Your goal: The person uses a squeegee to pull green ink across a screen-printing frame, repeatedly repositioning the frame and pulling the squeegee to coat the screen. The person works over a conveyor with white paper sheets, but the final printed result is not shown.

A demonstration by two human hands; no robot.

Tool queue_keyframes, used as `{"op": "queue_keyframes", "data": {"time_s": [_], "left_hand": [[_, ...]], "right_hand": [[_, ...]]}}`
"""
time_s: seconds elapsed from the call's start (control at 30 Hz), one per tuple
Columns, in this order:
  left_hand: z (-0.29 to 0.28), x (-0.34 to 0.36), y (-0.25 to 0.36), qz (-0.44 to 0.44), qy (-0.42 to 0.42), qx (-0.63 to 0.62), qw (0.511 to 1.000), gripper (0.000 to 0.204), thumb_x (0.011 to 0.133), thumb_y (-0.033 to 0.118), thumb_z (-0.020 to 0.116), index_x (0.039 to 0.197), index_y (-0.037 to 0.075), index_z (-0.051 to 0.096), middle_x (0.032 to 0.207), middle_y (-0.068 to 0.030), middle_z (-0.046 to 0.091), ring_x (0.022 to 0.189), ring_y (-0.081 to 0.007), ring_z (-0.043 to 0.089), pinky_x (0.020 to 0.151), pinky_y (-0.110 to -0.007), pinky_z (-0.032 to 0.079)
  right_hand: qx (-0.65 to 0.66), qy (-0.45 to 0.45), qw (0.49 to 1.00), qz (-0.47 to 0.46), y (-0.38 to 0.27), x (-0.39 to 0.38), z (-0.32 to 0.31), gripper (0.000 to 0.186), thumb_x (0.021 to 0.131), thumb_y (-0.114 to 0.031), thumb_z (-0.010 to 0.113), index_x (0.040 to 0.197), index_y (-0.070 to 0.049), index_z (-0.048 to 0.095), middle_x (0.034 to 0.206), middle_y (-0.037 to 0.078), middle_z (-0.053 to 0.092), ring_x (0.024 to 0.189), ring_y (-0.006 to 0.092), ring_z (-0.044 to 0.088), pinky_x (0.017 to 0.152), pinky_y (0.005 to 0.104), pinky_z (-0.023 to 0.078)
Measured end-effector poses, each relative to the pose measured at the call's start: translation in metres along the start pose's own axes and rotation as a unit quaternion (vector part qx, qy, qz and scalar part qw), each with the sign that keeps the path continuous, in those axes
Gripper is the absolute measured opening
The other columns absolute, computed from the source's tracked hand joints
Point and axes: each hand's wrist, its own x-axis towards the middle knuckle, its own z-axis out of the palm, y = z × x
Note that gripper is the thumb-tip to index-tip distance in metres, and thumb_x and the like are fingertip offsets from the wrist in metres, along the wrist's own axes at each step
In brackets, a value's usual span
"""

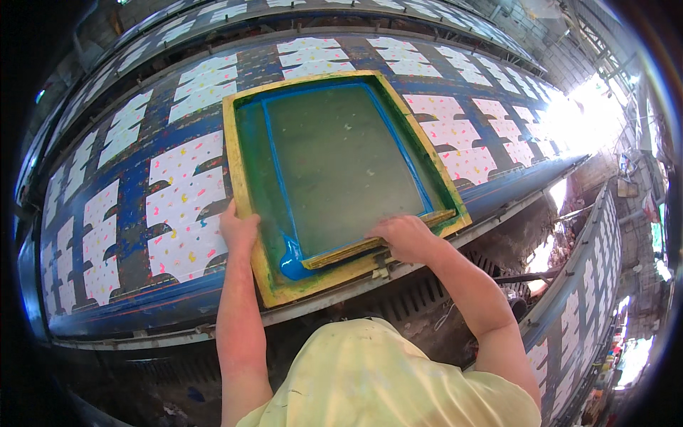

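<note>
A wooden-framed printing screen [232, 153] lies on a long table, tilted slightly in view. Its greyish mesh [341, 156] is bordered by green coating and lines of blue ink. At the near left corner of the screen, blue ink [292, 262] has pooled. My left hand [240, 226] grips the left side of the frame, fingers closed around its edge. Along the near end, a long wooden squeegee [348, 250] rests inside the frame. My right hand [407, 238] is closed on the squeegee's upper edge, right of its middle. The squeegee's blade is hidden.
White cut fabric pieces [186, 167] with small coloured prints lie in rows on the blue, ink-stained table [163, 295]. A metal rail [171, 339] runs along its near edge. More tables with fabric pieces [580, 313] stand at the right and far side.
</note>
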Motion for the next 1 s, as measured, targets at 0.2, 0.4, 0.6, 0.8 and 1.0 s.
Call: {"op": "queue_keyframes", "data": {"time_s": [0.2,0.4,0.6,0.8,1.0], "left_hand": [[0.005,0.001,-0.010,0.008,-0.005,0.009,1.000,0.074,0.078,0.009,0.083,0.150,0.001,0.070,0.133,-0.0249,0.073,0.125,-0.0386,0.072,0.110,-0.046,0.056],[0.012,-0.005,-0.008,0.036,0.074,0.055,0.995,0.075,0.080,0.011,0.083,0.153,0.002,0.068,0.134,-0.0253,0.072,0.128,-0.0415,0.068,0.113,-0.049,0.054],[0.014,-0.012,0.004,0.139,0.081,0.233,0.959,0.067,0.090,0.013,0.081,0.154,0.003,0.066,0.132,-0.0257,0.072,0.123,-0.0467,0.067,0.106,-0.054,0.054],[0.038,-0.018,0.030,0.082,0.116,0.353,0.925,0.042,0.099,0.010,0.076,0.139,-0.003,0.072,0.123,-0.0241,0.073,0.113,-0.0453,0.068,0.101,-0.055,0.054],[0.041,-0.017,0.033,0.112,0.154,0.338,0.922,0.038,0.103,0.008,0.073,0.140,-0.002,0.073,0.123,-0.0237,0.072,0.115,-0.0448,0.069,0.100,-0.054,0.056]], "right_hand": [[-0.023,0.089,0.996,0.001,-0.015,-0.023,0.027,0.051,0.078,-0.002,0.079,0.127,-0.016,0.080,0.116,0.009,0.080,0.109,0.0341,0.078,0.096,0.0472,0.062],[-0.028,0.174,0.983,-0.042,0.016,0.022,0.045,0.049,0.081,-0.001,0.074,0.128,-0.015,0.080,0.124,0.008,0.079,0.110,0.0320,0.077,0.098,0.0472,0.060],[-0.061,0.203,0.974,-0.078,0.088,0.149,0.031,0.036,0.088,-0.007,0.071,0.122,-0.015,0.079,0.108,0.011,0.077,0.099,0.0331,0.076,0.089,0.0480,0.059],[-0.087,0.212,0.970,-0.080,0.168,0.290,0.009,0.034,0.090,-0.007,0.071,0.121,-0.016,0.079,0.107,0.013,0.077,0.104,0.0343,0.077,0.091,0.0490,0.060],[-0.107,0.199,0.972,-0.068,0.228,0.417,-0.019,0.037,0.092,-0.006,0.070,0.125,-0.018,0.080,0.112,0.013,0.078,0.108,0.0361,0.078,0.096,0.0503,0.063]]}}
